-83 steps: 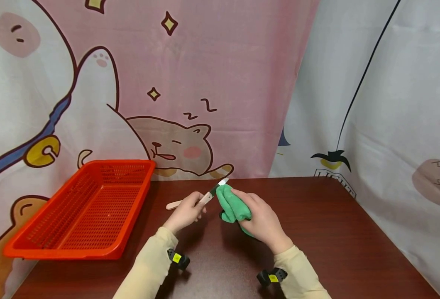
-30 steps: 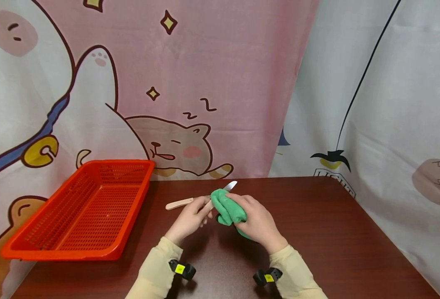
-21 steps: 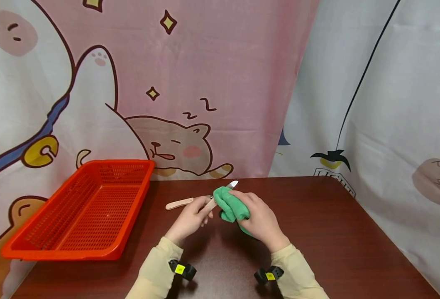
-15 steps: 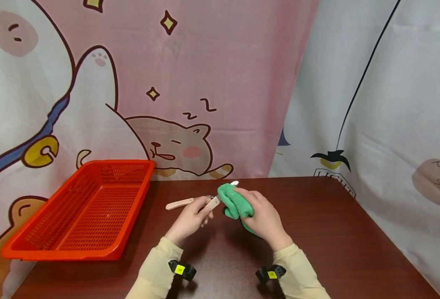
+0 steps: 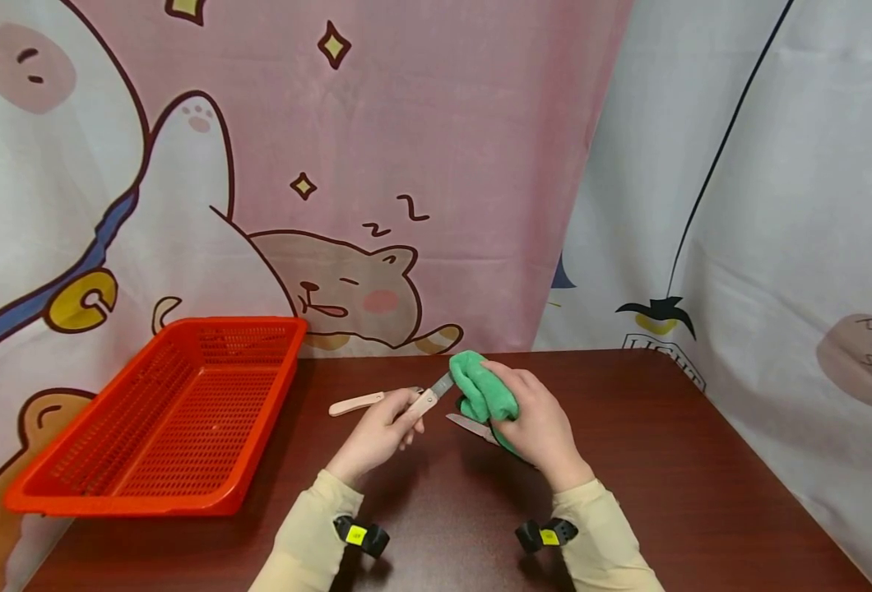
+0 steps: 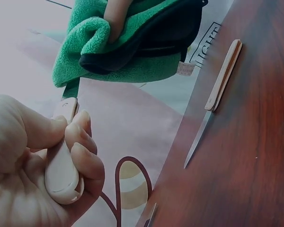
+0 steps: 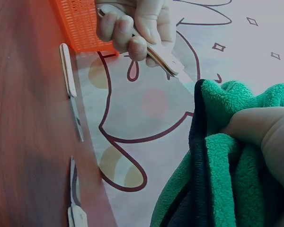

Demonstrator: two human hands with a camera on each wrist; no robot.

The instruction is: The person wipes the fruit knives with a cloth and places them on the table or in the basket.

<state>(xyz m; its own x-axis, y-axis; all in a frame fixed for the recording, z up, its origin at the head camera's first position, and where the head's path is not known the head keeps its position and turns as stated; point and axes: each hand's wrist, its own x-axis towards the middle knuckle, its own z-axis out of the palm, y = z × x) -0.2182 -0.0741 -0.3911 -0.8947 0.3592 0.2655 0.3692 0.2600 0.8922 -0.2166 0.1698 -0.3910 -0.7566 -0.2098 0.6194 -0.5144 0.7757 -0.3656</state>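
wiping stroke: it looks best for the left hand (image 5: 378, 421) to hold the cream-handled steel folding knife (image 5: 423, 404) steady while the right hand (image 5: 545, 423) draws the thick green plush cloth with dark edging (image 5: 480, 385) from handle out past tip, folds kept thick over the edge.
left fingers: curled around the handle, thumb pressed against it.
right fingers: bent, gripping the bunched cloth; some are hidden in its folds.
held blade: bare beside the handle, its tip covered by cloth.
nearer loose knife (image 5: 471, 427): unfolded on the dark brown wooden desk (image 5: 673, 460), below the cloth; a wrist could brush it.
farther loose knife (image 5: 354, 404): unfolded, just beyond the left hand.
orange-red perforated plastic basket (image 5: 125, 503): on the left.
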